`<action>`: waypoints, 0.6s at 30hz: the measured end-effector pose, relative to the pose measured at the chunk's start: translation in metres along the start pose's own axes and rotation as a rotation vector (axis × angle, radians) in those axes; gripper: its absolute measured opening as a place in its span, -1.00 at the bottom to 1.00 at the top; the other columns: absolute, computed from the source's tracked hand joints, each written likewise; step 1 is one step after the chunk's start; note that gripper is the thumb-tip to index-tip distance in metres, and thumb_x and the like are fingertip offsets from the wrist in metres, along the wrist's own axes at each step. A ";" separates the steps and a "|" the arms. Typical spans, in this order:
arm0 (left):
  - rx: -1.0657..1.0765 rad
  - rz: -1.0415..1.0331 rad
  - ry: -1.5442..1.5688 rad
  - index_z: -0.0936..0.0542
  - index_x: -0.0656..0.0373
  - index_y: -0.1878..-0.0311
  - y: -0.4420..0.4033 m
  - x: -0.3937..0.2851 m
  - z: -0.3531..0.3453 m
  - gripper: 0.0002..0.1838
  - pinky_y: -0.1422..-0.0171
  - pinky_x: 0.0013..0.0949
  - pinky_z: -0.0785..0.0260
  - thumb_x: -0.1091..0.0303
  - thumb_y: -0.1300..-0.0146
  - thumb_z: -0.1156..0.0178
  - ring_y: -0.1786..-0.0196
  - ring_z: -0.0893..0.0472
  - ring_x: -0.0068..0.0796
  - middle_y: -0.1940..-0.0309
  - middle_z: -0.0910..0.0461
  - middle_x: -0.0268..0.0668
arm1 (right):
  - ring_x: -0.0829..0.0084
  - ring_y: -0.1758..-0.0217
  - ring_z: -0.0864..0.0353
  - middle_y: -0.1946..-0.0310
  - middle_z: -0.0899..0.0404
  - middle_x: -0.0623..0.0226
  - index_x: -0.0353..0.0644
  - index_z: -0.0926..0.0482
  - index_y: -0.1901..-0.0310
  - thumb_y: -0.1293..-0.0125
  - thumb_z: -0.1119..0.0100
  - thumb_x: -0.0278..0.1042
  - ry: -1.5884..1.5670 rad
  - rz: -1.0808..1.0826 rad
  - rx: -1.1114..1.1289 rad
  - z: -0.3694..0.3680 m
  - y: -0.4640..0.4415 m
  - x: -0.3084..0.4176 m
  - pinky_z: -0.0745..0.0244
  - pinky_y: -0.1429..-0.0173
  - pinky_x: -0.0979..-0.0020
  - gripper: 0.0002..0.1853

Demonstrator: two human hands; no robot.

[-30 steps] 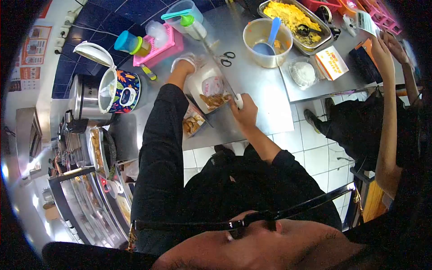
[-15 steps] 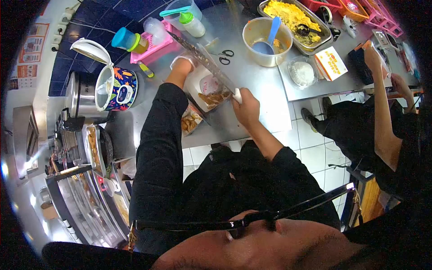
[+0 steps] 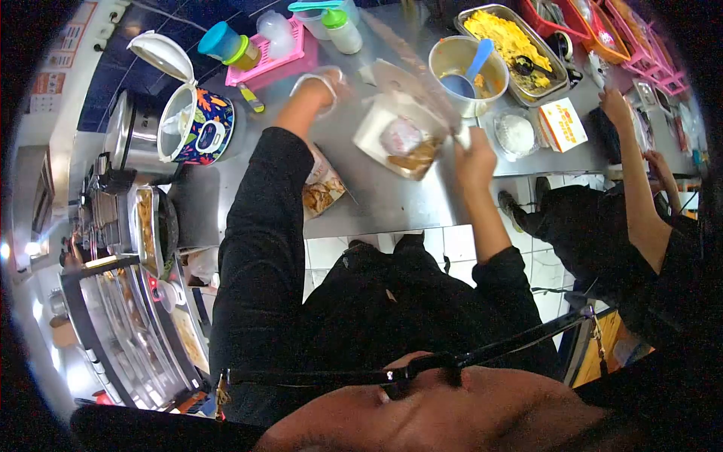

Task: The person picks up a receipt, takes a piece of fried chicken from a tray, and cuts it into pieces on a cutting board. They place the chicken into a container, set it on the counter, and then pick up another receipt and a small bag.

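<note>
My right hand (image 3: 476,156) is closed around the pale handle of a long knife (image 3: 414,66); its blade is blurred and points up and left, across the far right side of an open paper food box (image 3: 370,141). Inside that box lie a round paper-wrapped bundle (image 3: 401,137) and brown fried pieces (image 3: 416,158). To the left of the box is my left hand (image 3: 320,89) in a clear plastic glove, apart from it, its fingers smeared by motion. Nearer me, partly behind my left sleeve, sits a second box (image 3: 324,188) with brown food.
A pot with a blue ladle (image 3: 474,68) and a tray of yellow food (image 3: 512,41) stand behind on the right. A pink basket (image 3: 267,60), a squeeze bottle (image 3: 343,34) and a patterned rice cooker (image 3: 211,128) are leftward. A co-worker's arm (image 3: 633,166) reaches in at right.
The open box and the knife have shifted right with my right hand. My left hand has come away from the box. The view has turned slightly.
</note>
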State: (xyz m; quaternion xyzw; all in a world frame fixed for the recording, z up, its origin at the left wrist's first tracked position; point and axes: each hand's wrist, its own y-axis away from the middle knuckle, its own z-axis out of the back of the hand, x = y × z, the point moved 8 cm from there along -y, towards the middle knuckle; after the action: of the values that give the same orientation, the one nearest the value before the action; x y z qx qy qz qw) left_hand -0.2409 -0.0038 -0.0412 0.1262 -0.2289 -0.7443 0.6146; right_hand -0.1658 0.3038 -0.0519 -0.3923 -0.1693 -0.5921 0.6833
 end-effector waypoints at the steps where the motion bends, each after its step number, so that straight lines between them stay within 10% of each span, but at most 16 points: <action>1: -0.160 -0.010 0.098 -0.63 0.21 0.16 0.019 0.000 0.022 -0.60 -0.01 -0.15 -0.41 0.07 -0.22 -0.04 0.05 -0.59 -0.02 0.11 -0.58 0.02 | -0.01 0.29 -0.53 0.28 -0.52 0.10 -0.21 -0.49 0.23 0.04 -0.39 -0.30 0.050 0.035 -0.042 0.009 -0.005 0.000 -0.44 0.23 0.14 -0.64; 5: -0.227 0.414 0.083 -0.62 0.16 0.09 0.135 0.050 0.027 -0.48 -0.05 -0.10 -0.38 -0.11 -0.26 0.03 0.03 -0.57 -0.02 0.09 -0.57 0.05 | 0.04 0.29 -0.46 0.33 -0.45 0.06 -0.34 -0.54 0.24 0.09 -0.49 -0.17 0.107 0.067 -0.126 0.045 -0.005 0.019 -0.41 0.19 0.17 -0.53; 9: 0.117 0.583 0.457 -0.56 0.24 -0.01 0.186 0.106 -0.223 -0.51 -0.18 -0.14 -0.33 0.02 -0.25 0.03 -0.05 -0.54 -0.05 -0.04 -0.52 0.03 | 0.04 0.21 -0.50 0.23 -0.43 0.03 -0.37 -0.54 0.25 0.08 -0.50 -0.06 0.190 0.066 -0.187 0.065 0.017 0.044 -0.44 0.13 0.17 -0.46; 11: -0.209 -0.092 0.099 -0.38 0.03 -0.25 0.156 0.075 -0.349 -0.47 -0.26 -0.14 -0.29 0.12 -0.21 -0.08 -0.14 -0.47 -0.05 -0.15 -0.46 -0.09 | 0.06 0.20 -0.49 0.24 -0.43 0.04 -0.41 -0.54 0.25 0.03 -0.47 -0.12 0.195 0.094 -0.180 0.063 0.024 0.062 -0.42 0.10 0.19 -0.50; 18: -0.061 0.216 0.652 -0.34 0.14 -0.27 0.189 -0.021 -0.147 -0.45 -0.32 -0.14 -0.24 0.14 -0.25 -0.05 -0.22 -0.40 -0.10 -0.24 -0.35 -0.06 | 0.00 0.11 -0.41 0.23 -0.38 -0.08 -0.52 -0.44 0.20 -0.21 -0.24 -0.27 -0.034 0.280 0.039 -0.001 0.042 0.116 -0.33 -0.01 0.10 -0.61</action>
State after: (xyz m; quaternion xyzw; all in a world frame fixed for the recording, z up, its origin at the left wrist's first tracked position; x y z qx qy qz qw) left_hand -0.0049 -0.0370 -0.0765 0.3140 -0.0104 -0.6020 0.7341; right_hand -0.0988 0.2243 0.0139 -0.4087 -0.1359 -0.4808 0.7638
